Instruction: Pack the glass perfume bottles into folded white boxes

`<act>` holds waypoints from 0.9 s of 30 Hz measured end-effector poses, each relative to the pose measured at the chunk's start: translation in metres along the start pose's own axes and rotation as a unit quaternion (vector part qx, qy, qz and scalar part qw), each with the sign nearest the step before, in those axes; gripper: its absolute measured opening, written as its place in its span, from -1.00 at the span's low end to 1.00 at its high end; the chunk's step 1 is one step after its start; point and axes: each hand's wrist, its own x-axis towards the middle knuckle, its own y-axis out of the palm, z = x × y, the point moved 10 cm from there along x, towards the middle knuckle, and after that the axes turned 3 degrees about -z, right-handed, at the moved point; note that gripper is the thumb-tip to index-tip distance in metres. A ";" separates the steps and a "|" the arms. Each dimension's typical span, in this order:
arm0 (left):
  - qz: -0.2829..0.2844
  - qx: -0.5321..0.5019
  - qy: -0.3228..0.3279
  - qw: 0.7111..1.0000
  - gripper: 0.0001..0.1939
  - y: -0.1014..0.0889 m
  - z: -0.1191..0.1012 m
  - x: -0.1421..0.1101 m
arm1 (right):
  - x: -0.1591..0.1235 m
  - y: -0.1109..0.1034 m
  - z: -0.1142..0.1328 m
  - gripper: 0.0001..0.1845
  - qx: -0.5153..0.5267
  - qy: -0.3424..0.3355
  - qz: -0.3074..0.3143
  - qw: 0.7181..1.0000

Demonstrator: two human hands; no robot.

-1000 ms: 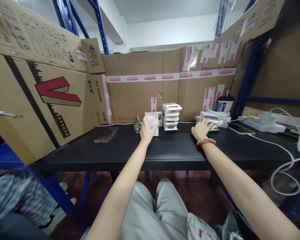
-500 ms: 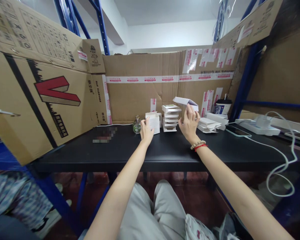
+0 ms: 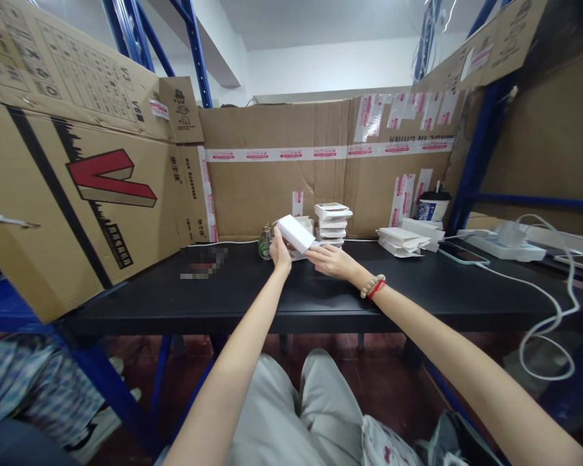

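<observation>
A small white cardboard box [image 3: 295,233] is tilted above the tabletop between my two hands. My left hand [image 3: 280,252] closes on its left end. My right hand [image 3: 334,261] has its fingers together at the lower right end of the box. Another white box stands just behind it, mostly covered. To the right of that rises a stack of white boxes [image 3: 332,223]. A clear glass jar [image 3: 265,243] with something green on it stands left of my left hand. Further right lies a pile of flattened white boxes [image 3: 402,239].
Large cardboard sheets wall the black table [image 3: 184,301] at the back and left. A lidded cup [image 3: 433,206], a phone [image 3: 463,256] and a power strip [image 3: 508,246] with a looping white cable occupy the right side.
My right hand has moved left and down, bringing the white box from above the flattened pile to my left hand. My left hand has let go of the standing box and now grips this one.
</observation>
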 end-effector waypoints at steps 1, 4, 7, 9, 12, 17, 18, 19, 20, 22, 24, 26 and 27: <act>-0.013 -0.006 -0.002 1.000 -0.37 -0.003 -0.001 0.000 | 0.000 0.001 0.002 -0.67 0.002 -0.009 0.000 1.000; -0.043 0.030 0.054 0.997 -0.60 -0.009 -0.012 -0.001 | -0.001 0.005 0.006 -0.74 0.007 -0.022 0.022 0.999; -0.041 0.059 0.108 0.992 -0.68 -0.007 -0.020 -0.002 | -0.003 0.013 0.001 -0.77 -0.007 0.015 0.061 0.998; -0.031 0.049 0.113 0.992 -0.66 -0.005 -0.019 -0.002 | -0.005 0.015 -0.005 -0.76 -0.012 0.051 0.068 0.996; -0.023 0.062 0.124 0.990 -0.65 -0.003 -0.023 -0.005 | -0.006 0.008 -0.015 -0.76 0.003 0.109 0.036 0.993; 0.062 0.204 0.232 0.949 -0.66 0.015 -0.049 -0.030 | -0.011 -0.004 -0.033 -0.62 0.003 0.207 -0.010 0.978; 0.086 0.226 0.251 0.937 -0.64 0.020 -0.053 -0.036 | -0.012 -0.005 -0.035 -0.60 0.007 0.217 -0.014 0.976; 0.098 0.239 0.263 0.929 -0.61 0.022 -0.055 -0.040 | -0.014 -0.006 -0.038 -0.57 0.017 0.229 -0.019 0.973; 0.103 0.244 0.270 0.926 -0.57 0.023 -0.057 -0.043 | -0.015 -0.006 -0.041 -0.55 0.031 0.243 -0.025 0.969; 0.097 0.235 0.275 0.927 -0.49 0.021 -0.059 -0.046 | -0.020 -0.007 -0.047 -0.46 0.065 0.275 -0.041 0.958; 0.099 0.226 0.280 0.928 -0.45 0.020 -0.062 -0.049 | -0.024 -0.008 -0.053 -0.36 0.097 0.305 -0.053 0.946; 0.110 0.229 0.292 0.922 -0.47 0.021 -0.066 -0.052 | -0.026 -0.006 -0.056 -0.29 0.119 0.321 -0.050 0.938; 0.120 0.232 0.303 0.916 -0.48 0.023 -0.068 -0.055 | -0.026 -0.004 -0.057 -0.27 0.127 0.322 -0.043 0.937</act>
